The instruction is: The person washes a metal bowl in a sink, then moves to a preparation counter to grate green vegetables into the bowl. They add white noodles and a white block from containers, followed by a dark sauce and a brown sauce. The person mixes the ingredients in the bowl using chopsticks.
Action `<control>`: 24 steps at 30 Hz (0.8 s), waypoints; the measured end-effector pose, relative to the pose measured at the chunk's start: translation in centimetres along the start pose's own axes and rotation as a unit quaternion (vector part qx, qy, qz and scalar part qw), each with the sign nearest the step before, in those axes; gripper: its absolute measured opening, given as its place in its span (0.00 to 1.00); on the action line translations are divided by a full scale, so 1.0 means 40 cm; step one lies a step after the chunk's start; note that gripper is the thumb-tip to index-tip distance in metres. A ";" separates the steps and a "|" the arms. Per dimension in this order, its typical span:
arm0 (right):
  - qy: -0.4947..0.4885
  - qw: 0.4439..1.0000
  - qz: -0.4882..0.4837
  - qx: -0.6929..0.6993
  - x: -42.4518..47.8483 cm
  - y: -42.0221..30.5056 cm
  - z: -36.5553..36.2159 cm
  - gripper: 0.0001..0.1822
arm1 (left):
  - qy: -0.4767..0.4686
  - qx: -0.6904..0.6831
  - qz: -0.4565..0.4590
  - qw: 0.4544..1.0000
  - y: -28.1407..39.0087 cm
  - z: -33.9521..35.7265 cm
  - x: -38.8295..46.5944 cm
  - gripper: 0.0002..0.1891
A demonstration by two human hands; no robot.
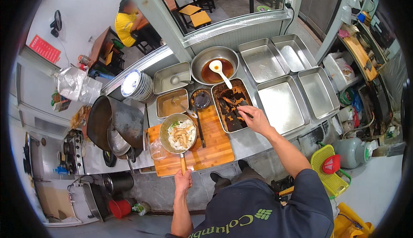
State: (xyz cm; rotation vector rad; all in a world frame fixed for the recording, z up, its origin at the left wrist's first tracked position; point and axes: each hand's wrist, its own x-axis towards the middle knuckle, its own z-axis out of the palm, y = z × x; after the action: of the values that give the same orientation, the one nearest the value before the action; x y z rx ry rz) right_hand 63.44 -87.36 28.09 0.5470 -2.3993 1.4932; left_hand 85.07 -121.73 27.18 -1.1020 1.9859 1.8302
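Observation:
My left hand is closed around the wooden handle of a small metal saucepan, which is over a bamboo cutting board. White noodles, pale brown pieces and chopped greens lie in the pan. With my right hand I grip the dark handle of a utensil, whose lower end is over a steel tray of dark sauce and orange-brown paste. Behind that tray, a white ladle rests in a steel bowl of reddish-brown liquid. Dark chopsticks lie right of the pan.
Several steel trays stand at the right. Behind the saucepan are a tray of brownish liquid and a bowl of dark sauce. Stacked plates and a large dark metal pot stand left. A person sits beyond the window.

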 end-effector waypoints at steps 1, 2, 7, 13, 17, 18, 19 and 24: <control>-0.014 1.000 0.005 -0.001 -0.003 -0.004 -0.008 0.10 | 0.002 0.002 0.009 1.000 0.004 0.002 -0.013 0.10; -0.028 1.000 0.010 -0.002 -0.007 -0.005 -0.015 0.10 | 0.004 0.005 0.019 1.000 0.010 0.005 -0.027 0.09; -0.079 0.995 0.056 0.014 -0.040 -0.040 -0.066 0.10 | 0.012 -0.002 0.037 0.999 0.034 0.023 -0.098 0.08; -0.125 0.990 0.058 0.025 -0.087 -0.077 -0.132 0.11 | 0.001 0.014 0.044 0.999 0.024 0.049 -0.131 0.08; -0.163 0.977 0.116 0.069 -0.100 -0.083 -0.178 0.12 | -0.024 -0.005 0.043 0.999 0.014 0.072 -0.143 0.08; -0.168 0.973 0.134 0.087 -0.102 -0.076 -0.186 0.13 | -0.025 -0.001 0.047 0.999 0.013 0.077 -0.144 0.08; -0.170 0.966 0.163 0.112 -0.102 -0.065 -0.193 0.14 | -0.025 0.003 0.051 0.998 0.012 0.083 -0.144 0.08; -0.135 0.939 0.217 0.228 -0.071 0.032 -0.229 0.15 | -0.026 0.036 0.066 0.997 0.005 0.097 -0.140 0.08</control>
State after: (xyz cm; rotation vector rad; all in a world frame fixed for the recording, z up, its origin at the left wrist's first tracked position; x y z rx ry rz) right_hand 65.63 -78.11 29.87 0.3344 -2.4856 2.3370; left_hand 87.61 -116.07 30.03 -0.9133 2.1222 1.8138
